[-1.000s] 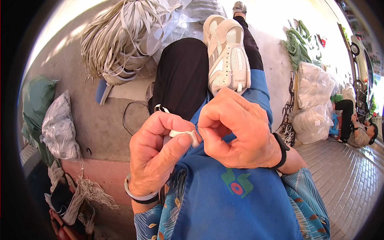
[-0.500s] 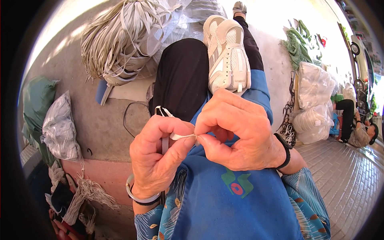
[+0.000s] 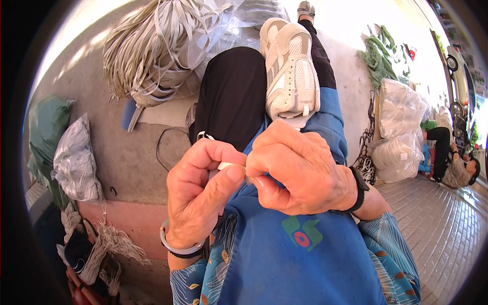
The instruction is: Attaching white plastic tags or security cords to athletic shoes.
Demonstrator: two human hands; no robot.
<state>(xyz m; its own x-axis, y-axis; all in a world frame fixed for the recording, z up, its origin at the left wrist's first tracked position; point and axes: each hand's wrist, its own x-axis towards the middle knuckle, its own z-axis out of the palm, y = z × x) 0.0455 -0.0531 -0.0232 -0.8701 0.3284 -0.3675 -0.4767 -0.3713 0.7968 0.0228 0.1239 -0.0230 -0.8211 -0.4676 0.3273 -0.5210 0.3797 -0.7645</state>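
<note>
Above my lap my two hands meet fingertip to fingertip. My left hand (image 3: 201,195) pinches a flat white shoelace (image 3: 224,165) between thumb and forefinger, and a loop of it shows behind that hand. Close against it, my right hand (image 3: 305,175) is closed with curled fingers at the lace's end; its fingertips are partly hidden. Just beyond the hands, a beige and white mesh sneaker (image 3: 290,76) rests between my legs, its toe pointing away and no lace visible in its side eyelets. A second sneaker's edge shows beside it.
A big bundle of flat grey-white laces (image 3: 152,51) lies at the far left. Plastic-wrapped packs (image 3: 399,129) stand at the right, near a seated person (image 3: 455,170). Bags (image 3: 79,160) and tasselled cords (image 3: 114,236) are at the left. A blue apron (image 3: 300,264) covers my lap.
My right hand has turned and curled its fingers further in, so less of the lace shows between the hands. My left hand has barely moved.
</note>
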